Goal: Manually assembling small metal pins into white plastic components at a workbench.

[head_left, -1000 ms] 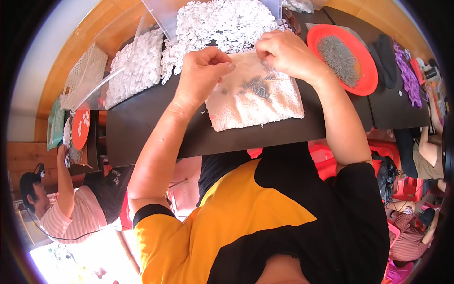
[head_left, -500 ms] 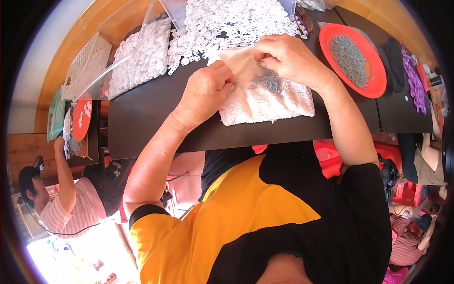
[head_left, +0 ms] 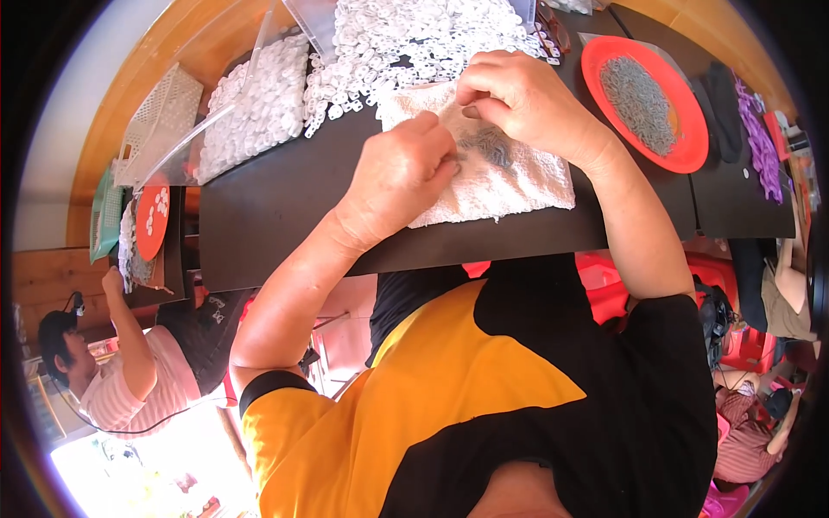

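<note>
A pale terry cloth lies on the dark table under both my hands. On it rests a small heap of thin grey metal pins, like nails or screws. My left hand, left of that heap, has its fingers curled in and pinched together. Just above the heap, my right hand is closed too, thumb against bent fingers. Whatever either pinch holds is hidden or too small to name. Beyond the cloth spreads a big pile of small white plastic pieces with holes.
A red oval plate of grey metal pins stands at right, near purple strips. Packed white pieces lie at left by a white basket. A co-worker sits at left; other people are at right.
My left hand has moved right over the cloth, closer to the grey heap. My right hand has shifted slightly up and left. Both remain pinched.
</note>
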Demonstrator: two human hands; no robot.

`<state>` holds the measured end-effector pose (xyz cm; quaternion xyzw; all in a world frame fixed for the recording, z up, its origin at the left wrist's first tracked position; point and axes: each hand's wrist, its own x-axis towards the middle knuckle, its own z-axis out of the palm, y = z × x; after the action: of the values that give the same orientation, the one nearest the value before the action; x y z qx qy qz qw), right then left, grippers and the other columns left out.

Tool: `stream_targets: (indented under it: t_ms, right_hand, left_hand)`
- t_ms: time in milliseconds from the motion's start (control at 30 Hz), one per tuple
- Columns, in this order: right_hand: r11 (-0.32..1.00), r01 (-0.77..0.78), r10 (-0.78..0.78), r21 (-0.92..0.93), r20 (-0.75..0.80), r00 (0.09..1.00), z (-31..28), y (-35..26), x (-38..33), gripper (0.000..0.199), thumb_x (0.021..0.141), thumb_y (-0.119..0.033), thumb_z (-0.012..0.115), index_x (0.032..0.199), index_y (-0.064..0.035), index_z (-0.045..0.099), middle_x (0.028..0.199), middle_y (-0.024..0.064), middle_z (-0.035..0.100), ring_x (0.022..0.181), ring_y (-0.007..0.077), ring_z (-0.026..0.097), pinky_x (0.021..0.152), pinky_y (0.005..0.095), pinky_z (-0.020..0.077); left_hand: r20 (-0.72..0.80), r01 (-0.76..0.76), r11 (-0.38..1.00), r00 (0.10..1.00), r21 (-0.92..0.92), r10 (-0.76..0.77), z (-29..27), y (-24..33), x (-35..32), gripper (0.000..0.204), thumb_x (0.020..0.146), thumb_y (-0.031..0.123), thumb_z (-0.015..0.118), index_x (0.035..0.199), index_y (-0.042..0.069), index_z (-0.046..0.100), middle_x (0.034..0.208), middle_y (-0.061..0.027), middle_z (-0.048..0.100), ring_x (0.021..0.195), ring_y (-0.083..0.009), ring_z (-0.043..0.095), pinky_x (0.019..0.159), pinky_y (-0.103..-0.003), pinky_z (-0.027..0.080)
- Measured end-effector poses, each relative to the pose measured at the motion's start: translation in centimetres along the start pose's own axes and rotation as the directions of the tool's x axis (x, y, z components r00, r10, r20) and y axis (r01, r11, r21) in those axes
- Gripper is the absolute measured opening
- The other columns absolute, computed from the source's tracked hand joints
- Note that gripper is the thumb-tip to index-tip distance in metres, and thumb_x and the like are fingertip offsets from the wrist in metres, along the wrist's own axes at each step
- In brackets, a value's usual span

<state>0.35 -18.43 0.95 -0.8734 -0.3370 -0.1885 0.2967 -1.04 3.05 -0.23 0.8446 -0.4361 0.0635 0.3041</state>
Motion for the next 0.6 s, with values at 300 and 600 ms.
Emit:
stream_targets:
  t_ms: [300,600]
  right_hand:
    - [0.962,-0.044,0.028,0.271,0.064,0.998,-0.6,-1.2,0.2,0.01,0.078,0.003,0.062,0.088,0.0002,0.062,0.081,0.0079,0.062,0.075,0.0188,0.063,0.068,0.0299,0.0496]
    - [0.733,-0.174,0.11,0.658,0.138,0.984,-1.1,-1.8,0.4,0.008,0.086,0.004,0.062,0.093,0.0047,0.066,0.087,0.0072,0.069,0.082,0.0127,0.066,0.074,0.0256,0.0523]
  left_hand:
    - [-0.02,0.294,0.864,0.944,-0.409,-0.331,0.1,-0.4,-0.2,0.007,0.084,0.007,0.066,0.085,0.001,0.064,0.073,-0.003,0.06,0.06,-0.0147,0.055,0.055,-0.029,0.043]
    - [0.345,0.404,-0.008,0.771,-0.915,-0.536,-1.2,0.8,1.2,0.014,0.09,0.008,0.064,0.09,-0.005,0.061,0.072,-0.0078,0.061,0.053,-0.0134,0.052,0.042,-0.025,0.038]
